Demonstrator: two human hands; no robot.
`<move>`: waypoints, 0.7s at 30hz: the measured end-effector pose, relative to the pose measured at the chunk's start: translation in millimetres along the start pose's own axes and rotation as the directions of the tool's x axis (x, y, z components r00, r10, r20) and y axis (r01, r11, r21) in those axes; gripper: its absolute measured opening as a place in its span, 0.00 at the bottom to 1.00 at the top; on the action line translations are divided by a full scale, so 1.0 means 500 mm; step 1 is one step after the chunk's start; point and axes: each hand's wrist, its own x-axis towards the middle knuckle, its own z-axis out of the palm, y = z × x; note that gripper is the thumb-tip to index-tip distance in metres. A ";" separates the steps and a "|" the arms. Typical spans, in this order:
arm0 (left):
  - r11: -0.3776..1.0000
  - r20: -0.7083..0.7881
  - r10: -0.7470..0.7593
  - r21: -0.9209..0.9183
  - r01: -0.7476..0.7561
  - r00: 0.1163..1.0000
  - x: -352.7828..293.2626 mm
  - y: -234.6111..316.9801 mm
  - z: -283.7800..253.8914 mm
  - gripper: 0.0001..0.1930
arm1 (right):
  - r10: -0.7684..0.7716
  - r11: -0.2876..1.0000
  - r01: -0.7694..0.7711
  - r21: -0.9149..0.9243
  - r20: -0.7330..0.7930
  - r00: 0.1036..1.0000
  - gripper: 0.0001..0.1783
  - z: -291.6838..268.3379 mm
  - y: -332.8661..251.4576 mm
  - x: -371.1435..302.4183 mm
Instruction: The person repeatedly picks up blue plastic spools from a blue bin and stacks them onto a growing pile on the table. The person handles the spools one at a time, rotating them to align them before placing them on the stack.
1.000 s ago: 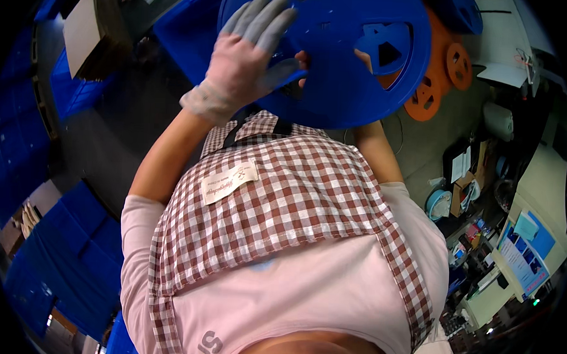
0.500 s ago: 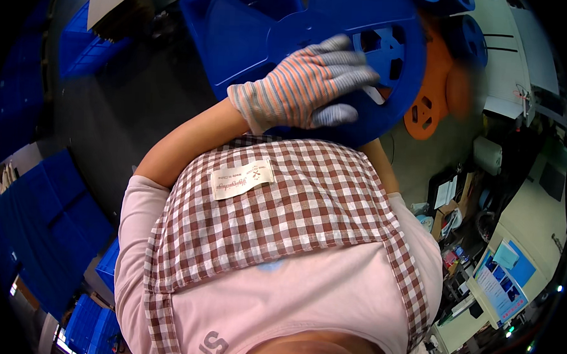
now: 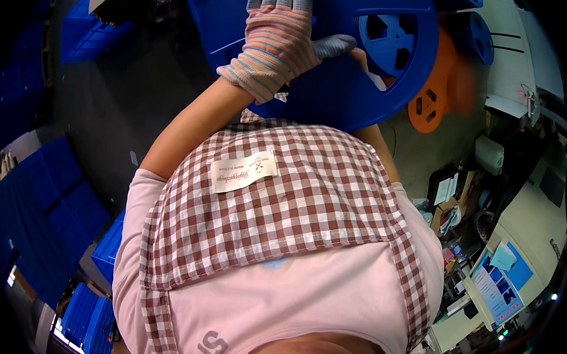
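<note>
A large dark blue plastic reel (image 3: 331,100) with cut-out openings is held up in front of my checked apron (image 3: 283,189). My left hand (image 3: 280,37), in an orange-and-grey striped glove, lies flat over the reel's face. Its fingers are straight and point away from me, cut off by the top edge, and the thumb stretches out to the right. My right forearm (image 3: 384,156) passes beneath the reel's right side. Most of my right hand (image 3: 361,59) is hidden behind it; only a bit of bare skin shows at the opening, near something white.
Through the opening a lighter blue reel (image 3: 373,30) is visible. Orange reels (image 3: 438,73) lie to the right, with another blue reel (image 3: 478,39) beside a pale table (image 3: 511,67). Blue crates (image 3: 81,32) and stacked cardboard (image 3: 111,2) stand at far left. A desk with a screen (image 3: 497,287) is at right.
My left hand has swung up and to the left over the reel, its fingers now pointing away instead of right. The reel has shifted slightly up and right.
</note>
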 end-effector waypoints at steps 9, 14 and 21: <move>0.991 0.313 0.124 -0.092 -0.100 0.942 -0.037 -0.063 -0.074 0.56 | 0.074 0.997 -0.077 0.029 0.071 0.995 0.43 -0.025 0.005 -0.001; 0.969 0.338 0.202 0.064 -0.237 0.919 -0.053 -0.139 -0.105 0.51 | 0.104 0.994 -0.108 0.032 0.104 0.989 0.44 -0.064 -0.003 0.007; 0.998 0.036 0.039 -0.041 -0.037 0.999 -0.099 -0.242 -0.127 0.31 | 0.190 0.979 -0.196 0.048 0.109 0.976 0.45 -0.056 -0.031 0.001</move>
